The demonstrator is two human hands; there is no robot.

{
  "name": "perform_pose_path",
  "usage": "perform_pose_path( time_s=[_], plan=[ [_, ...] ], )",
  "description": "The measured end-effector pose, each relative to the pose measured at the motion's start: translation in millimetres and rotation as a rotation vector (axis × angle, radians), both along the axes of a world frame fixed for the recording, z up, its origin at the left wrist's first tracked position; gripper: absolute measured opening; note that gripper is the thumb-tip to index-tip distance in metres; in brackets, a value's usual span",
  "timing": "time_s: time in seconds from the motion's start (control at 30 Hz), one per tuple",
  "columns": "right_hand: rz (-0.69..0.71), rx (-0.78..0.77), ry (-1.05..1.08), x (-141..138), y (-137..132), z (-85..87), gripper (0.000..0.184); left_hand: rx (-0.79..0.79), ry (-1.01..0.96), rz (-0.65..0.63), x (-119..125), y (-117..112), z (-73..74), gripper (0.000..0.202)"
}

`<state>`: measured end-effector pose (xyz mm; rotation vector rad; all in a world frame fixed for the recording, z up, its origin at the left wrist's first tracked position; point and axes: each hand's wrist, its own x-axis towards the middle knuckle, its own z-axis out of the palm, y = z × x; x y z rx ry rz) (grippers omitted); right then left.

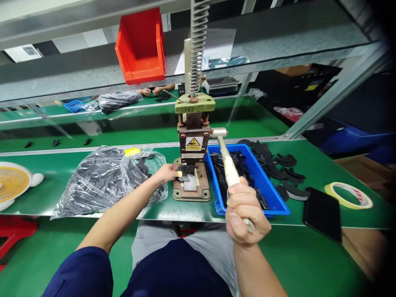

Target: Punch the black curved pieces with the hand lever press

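A small hand press (194, 140) with a yellow warning label stands on the green bench. My right hand (246, 212) is wrapped round the end of its long pale lever (228, 163), which slants down toward me. My left hand (167, 172) pinches a dark curved part (185, 172) lying on the press base plate under the ram. A clear plastic bag (102, 177) full of the same dark parts lies just left of that hand.
A blue tray (266, 185) of dark parts sits right of the press, with loose curved parts (284, 165) beyond it. A black pad (322, 212), a tape roll (348, 194), a fan (14, 181), a red bin (140, 45) overhead. Another person's hands (154, 90) work at the far bench.
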<state>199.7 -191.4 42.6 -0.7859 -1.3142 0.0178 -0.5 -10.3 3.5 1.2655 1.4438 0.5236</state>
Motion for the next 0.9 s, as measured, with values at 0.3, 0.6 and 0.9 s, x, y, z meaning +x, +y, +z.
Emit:
perform_pose_path(
  time_s=[0.3,0.6,0.9],
  plan=[
    [0.028,0.384,0.099,-4.9,46.7,90.3,0.036,-0.035,-0.354,0.113,7.6,-15.9,-11.5,0.03],
    [-0.096,-0.137,0.267,-9.7,46.6,60.3,0.049,0.075,-0.48,0.005,-23.7,-40.4,1.4,0.033],
    [0.607,-1.26,0.38,-44.5,41.5,-25.1,0.045,0.332,-0.392,-0.385,-45.8,-75.9,28.7,0.019]
  ],
)
